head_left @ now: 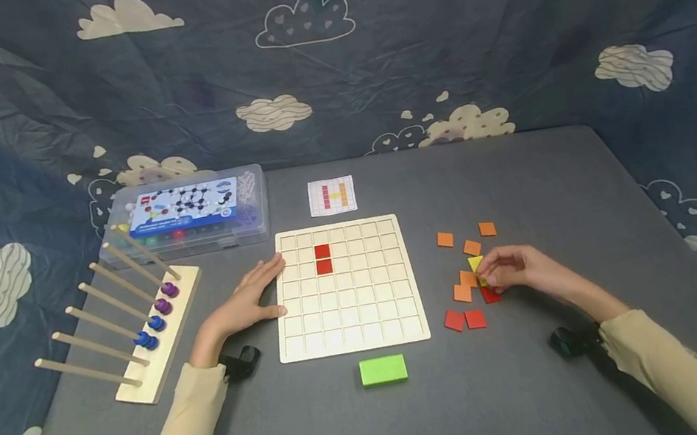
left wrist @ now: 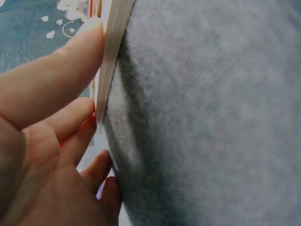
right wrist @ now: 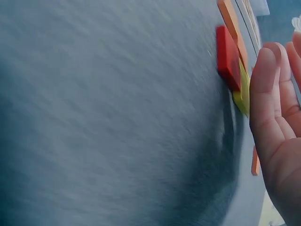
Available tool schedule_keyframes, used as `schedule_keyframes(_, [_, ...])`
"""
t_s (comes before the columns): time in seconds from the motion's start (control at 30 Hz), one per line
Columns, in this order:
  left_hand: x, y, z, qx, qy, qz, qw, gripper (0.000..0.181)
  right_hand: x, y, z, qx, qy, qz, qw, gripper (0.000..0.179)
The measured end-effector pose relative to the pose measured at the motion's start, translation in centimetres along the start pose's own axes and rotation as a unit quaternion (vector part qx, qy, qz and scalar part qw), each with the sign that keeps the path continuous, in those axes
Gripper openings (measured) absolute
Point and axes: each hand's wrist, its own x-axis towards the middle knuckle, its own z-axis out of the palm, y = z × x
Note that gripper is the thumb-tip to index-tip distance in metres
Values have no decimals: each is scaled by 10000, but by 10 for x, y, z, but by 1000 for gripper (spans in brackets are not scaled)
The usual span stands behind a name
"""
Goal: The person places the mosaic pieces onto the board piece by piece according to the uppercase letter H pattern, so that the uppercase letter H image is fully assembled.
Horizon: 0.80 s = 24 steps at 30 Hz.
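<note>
A: Left hand (head_left: 244, 308)?
B: One. Fingers spread, unclenched; thumb and fingertips at the left edge of the grid board (head_left: 362, 296).

A: Right hand (head_left: 521, 269)?
B: One. Fingers bent low over the loose tiles. Whether a tile is pinched, cannot tell; the fingers hide it.

A: Tiles, by place?
B: Set tiles (head_left: 323, 251), red, two: in adjoining cells of one board column. Loose, right of the board: yellow tile (head_left: 474, 263), partly behind the right fingertips; red tile (head_left: 490, 295), just beside it; two further reds, nearer the person; orange tiles (head_left: 462, 293), five.

A: Handling notes?
B: Advised: part one tile from its neighbours, take it by opposite edges, carry it level. Steady the board lightly. Check colour and cell against the pattern card (head_left: 332, 197), beyond the board.
</note>
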Motion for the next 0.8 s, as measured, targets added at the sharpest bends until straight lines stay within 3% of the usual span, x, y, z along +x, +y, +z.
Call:
schedule_keyframes(0.17, [0,0,-1,29,23,-17,10000,84,-8,5,10,79,-294,-447,9985,25])
schedule_keyframes(0.3, [0,-1,-1,18,26,-19,10000,84,-11,7,20,-214,-423,-725,9962,21])
schedule_keyframes(0.57, [-1,1,-1,-12,17,-6,10000,84,-15,5,36,-1092,-219,-751,9909,24])
schedule_keyframes(0.8, [0,0,0,-31,10,-42,10000,83,-13,0,44,-2038,65,-968,9742,31])
